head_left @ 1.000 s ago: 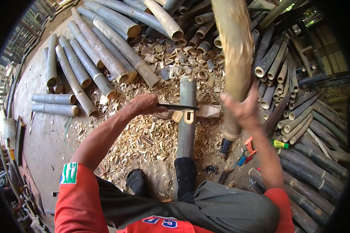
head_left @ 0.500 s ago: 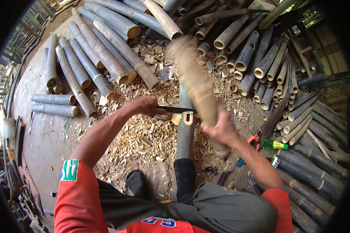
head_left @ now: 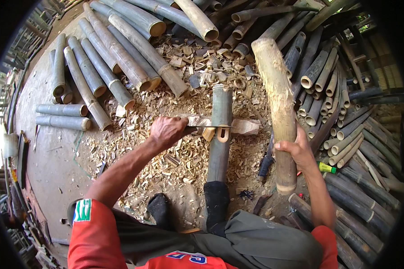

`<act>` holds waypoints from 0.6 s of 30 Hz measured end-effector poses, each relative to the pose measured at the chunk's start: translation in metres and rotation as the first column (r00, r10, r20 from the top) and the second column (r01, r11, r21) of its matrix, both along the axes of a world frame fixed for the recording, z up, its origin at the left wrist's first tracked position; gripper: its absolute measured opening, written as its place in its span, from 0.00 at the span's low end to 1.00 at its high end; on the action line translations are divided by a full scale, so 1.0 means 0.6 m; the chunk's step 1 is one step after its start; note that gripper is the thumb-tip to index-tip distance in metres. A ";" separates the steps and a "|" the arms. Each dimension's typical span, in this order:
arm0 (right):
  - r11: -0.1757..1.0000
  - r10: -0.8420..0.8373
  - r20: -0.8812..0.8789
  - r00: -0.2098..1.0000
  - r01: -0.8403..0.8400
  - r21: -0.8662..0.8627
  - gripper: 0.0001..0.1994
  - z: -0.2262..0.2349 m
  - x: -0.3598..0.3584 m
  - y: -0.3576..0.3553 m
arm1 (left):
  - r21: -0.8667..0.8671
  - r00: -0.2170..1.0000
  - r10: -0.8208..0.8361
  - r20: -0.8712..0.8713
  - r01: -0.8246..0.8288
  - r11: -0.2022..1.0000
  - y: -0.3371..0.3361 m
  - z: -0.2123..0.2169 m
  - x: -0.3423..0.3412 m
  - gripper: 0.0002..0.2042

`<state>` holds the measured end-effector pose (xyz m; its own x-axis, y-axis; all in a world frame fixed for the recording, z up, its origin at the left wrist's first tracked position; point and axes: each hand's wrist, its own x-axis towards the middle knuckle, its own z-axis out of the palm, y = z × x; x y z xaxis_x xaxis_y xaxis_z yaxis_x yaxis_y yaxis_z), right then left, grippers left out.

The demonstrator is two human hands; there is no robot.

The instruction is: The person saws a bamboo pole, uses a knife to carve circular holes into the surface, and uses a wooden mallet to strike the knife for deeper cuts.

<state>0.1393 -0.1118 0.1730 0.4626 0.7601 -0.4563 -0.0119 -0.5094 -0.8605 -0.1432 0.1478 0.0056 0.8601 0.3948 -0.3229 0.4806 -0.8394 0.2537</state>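
Note:
My left hand (head_left: pixel 167 133) is closed round the handle of a knife. Its blade (head_left: pixel 217 127) lies crosswise on a grey-green bamboo pole (head_left: pixel 219 161), at the edge of a pale U-shaped cut. A pale chip (head_left: pixel 208 134) sticks out beside that cut. Under the pole runs a pale wooden block (head_left: pixel 248 127). In my right hand (head_left: pixel 297 150) is a thick wooden club (head_left: pixel 280 98), gripped near its lower end, raised to the right of the pole and apart from the knife. Its middle is frayed and dented.
My black-socked foot (head_left: pixel 216 197) presses the pole's near end; my other foot (head_left: pixel 160 210) rests to its left. Wood chips (head_left: pixel 175 157) cover the ground. Bamboo poles (head_left: pixel 130 62) lie far left, with more stacked at right (head_left: pixel 354 197). A dark-handled tool (head_left: pixel 266 163) lies beside the block.
The club, blurred over the knife before, has swung right and stands nearly upright away from the pole. The knife has stayed on the cut, and my left hand still grips it.

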 end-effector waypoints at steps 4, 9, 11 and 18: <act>0.999 -0.003 -0.004 1.000 0.003 -0.054 0.45 -0.013 -0.011 -0.023 | 0.106 0.972 0.025 0.235 -0.051 0.993 -0.016 -0.021 -0.016 0.27; 0.998 0.062 0.146 0.987 -0.064 0.005 0.47 -0.014 -0.024 -0.033 | 0.281 0.968 -0.066 0.242 -0.005 0.960 0.000 -0.035 -0.027 0.21; 0.998 0.057 0.147 0.988 -0.061 0.023 0.48 -0.018 -0.028 -0.039 | 0.264 0.912 -0.035 0.409 -0.082 0.961 0.014 -0.004 -0.015 0.13; 0.998 0.040 0.026 0.999 -0.039 -0.045 0.45 -0.039 -0.031 -0.039 | -0.080 0.992 0.041 0.116 -0.032 0.996 -0.037 0.026 -0.053 0.16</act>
